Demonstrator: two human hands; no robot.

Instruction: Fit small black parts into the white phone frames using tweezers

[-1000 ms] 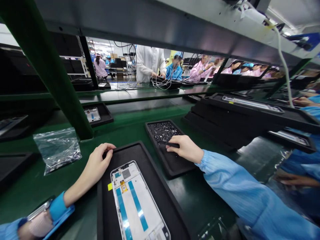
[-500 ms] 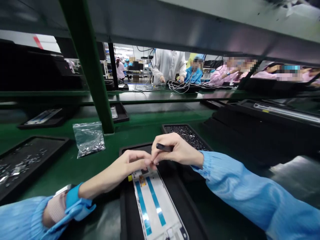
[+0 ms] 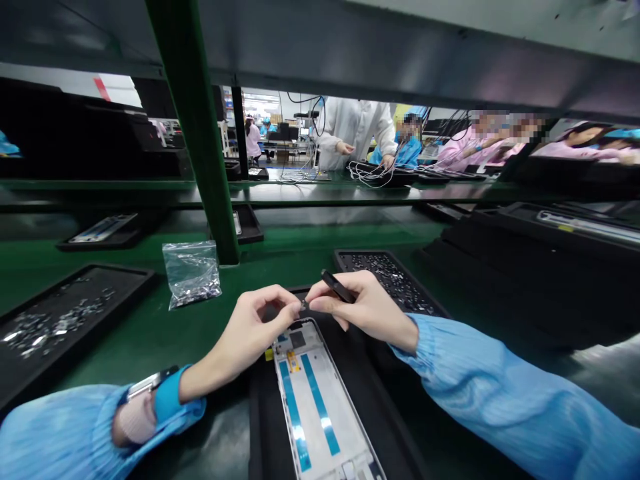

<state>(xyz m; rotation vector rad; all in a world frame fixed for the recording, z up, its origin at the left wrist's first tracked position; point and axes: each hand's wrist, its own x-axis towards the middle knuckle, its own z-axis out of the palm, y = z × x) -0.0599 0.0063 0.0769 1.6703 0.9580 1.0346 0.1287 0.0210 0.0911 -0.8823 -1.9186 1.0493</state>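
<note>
Above the top end of a silver phone frame, my left hand pinches with thumb and index finger. My right hand meets it there, its thumb and index fingertips also closed. A tiny dark part shows between the two pinches; its kind is too small to make out. Tucked across my right hand is a slim black tool, its tip pointing up and left. The frame, with two blue strips and an orange flex piece, lies in a black tray.
A black tray of small metal parts lies left, and another parts tray sits behind my right hand. A clear zip bag stands near a green post. Dark stacked trays fill the right. Co-workers sit beyond.
My hands have risen slightly off the frame's top end, which is now uncovered. The black tool has tilted up in my right hand. The whole view has shifted a little.
</note>
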